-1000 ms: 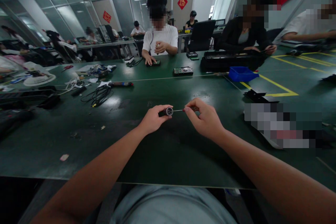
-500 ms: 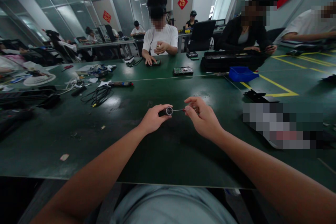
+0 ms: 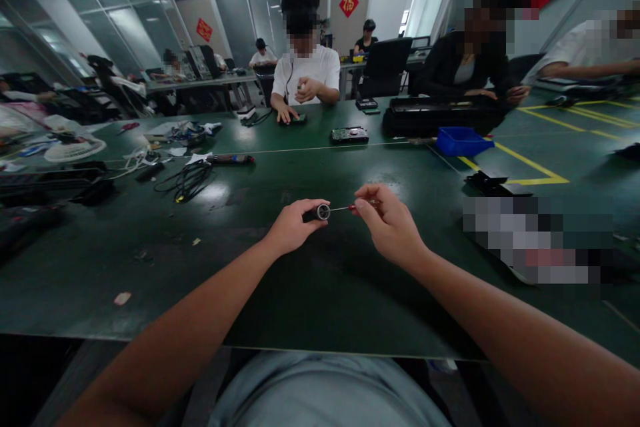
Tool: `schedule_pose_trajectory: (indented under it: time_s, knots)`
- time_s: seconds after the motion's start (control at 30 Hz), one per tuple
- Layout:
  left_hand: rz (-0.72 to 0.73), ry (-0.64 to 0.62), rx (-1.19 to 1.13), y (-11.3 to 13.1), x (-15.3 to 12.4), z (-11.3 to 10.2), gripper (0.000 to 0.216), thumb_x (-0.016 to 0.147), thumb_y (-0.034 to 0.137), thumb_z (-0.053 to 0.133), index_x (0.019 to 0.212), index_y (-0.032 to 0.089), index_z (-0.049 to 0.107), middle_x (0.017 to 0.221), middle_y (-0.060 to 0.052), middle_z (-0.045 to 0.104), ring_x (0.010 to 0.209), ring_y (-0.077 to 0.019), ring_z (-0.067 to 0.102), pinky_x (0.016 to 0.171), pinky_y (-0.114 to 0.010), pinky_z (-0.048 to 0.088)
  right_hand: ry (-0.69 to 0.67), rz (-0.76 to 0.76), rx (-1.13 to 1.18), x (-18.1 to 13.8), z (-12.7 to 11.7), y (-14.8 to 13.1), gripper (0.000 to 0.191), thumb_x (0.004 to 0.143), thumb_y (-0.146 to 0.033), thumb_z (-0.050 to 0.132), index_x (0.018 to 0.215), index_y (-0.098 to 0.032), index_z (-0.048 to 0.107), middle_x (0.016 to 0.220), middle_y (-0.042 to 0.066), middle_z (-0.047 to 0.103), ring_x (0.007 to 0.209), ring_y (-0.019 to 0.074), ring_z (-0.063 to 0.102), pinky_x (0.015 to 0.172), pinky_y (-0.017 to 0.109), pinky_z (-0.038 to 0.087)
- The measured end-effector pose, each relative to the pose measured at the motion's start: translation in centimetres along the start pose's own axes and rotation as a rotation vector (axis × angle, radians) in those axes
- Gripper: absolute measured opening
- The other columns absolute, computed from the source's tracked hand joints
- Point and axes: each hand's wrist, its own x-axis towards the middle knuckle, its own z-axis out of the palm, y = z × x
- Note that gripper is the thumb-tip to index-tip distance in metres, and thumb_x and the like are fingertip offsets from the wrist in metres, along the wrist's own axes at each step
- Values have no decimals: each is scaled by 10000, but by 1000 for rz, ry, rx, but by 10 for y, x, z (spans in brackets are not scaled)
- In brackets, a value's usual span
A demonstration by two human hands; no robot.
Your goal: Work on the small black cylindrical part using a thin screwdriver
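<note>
My left hand (image 3: 295, 225) is wrapped round a dark cylindrical part (image 3: 323, 212) whose round, silvery-rimmed end faces me. In my right hand (image 3: 387, 220) is a screwdriver (image 3: 352, 207) with a reddish handle, pinched between thumb and fingers. Its thin metal shaft runs left to the open end of the cylinder. Whether the tip touches something inside is too small to tell. Both hands are held above the green table (image 3: 320, 307), near its middle.
A black cable (image 3: 187, 180) and a dark handheld tool (image 3: 230, 159) lie to the left. Ahead are a circuit-board device (image 3: 349, 135) and a blue bin (image 3: 463, 141). A co-worker (image 3: 306, 70) sits opposite. A black bracket (image 3: 493, 183) lies on the right.
The fingers of my right hand have shifted slightly on the screwdriver, and its shaft slants a little more. My left hand and the cylinder stay almost where they were.
</note>
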Motion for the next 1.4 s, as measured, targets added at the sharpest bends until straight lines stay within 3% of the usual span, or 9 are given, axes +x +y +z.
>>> schedule_pose_trajectory:
  time_s: [0.17,0.4,0.73,0.83,1.07,1.23,1.4]
  knots:
    - [-5,54,15,-1,1,-1,412,840,217,734,1243,261,660,1258,-31,675,1186,-234,600,1072,-415,426,22,53,141,2,4,1,208,948,-396,539,974,-209,626,880,58,708,838,212,695,755,369,526]
    - [62,68,58,0,1,-2,407,835,222,748,1233,252,668,1197,-35,702,1114,-229,623,1025,-411,453,109,114,264,3,11,4,244,948,-429,527,949,-205,623,825,50,689,775,196,671,764,381,535]
    - [119,23,45,1,1,-7,398,859,226,725,1249,264,658,1232,-26,690,1150,-211,606,1033,-401,445,133,439,702,15,9,17,242,867,-452,633,832,-212,622,757,18,606,682,158,594,674,331,546]
    - [116,23,72,2,1,-6,399,860,222,722,1252,258,655,1243,-31,685,1154,-214,603,1032,-404,445,143,468,762,16,7,19,242,850,-453,658,811,-216,628,749,13,599,667,154,582,655,323,545]
    - [101,9,128,2,1,-6,400,852,259,733,1245,259,659,1216,-26,695,1117,-225,603,1003,-418,453,166,243,470,12,7,19,245,910,-461,575,882,-222,622,790,21,643,711,164,614,700,343,533]
    - [97,11,149,2,1,-7,398,850,261,731,1242,266,663,1196,-27,701,1081,-222,608,984,-417,458,139,63,80,6,3,8,222,966,-407,500,936,-212,603,787,36,684,730,183,652,718,357,504]
    - [115,-15,189,-1,2,-5,408,842,260,736,1243,267,664,1177,-39,705,1085,-229,606,992,-429,447,57,-22,-80,2,1,2,217,987,-394,464,962,-216,584,804,43,705,760,202,682,696,344,484]
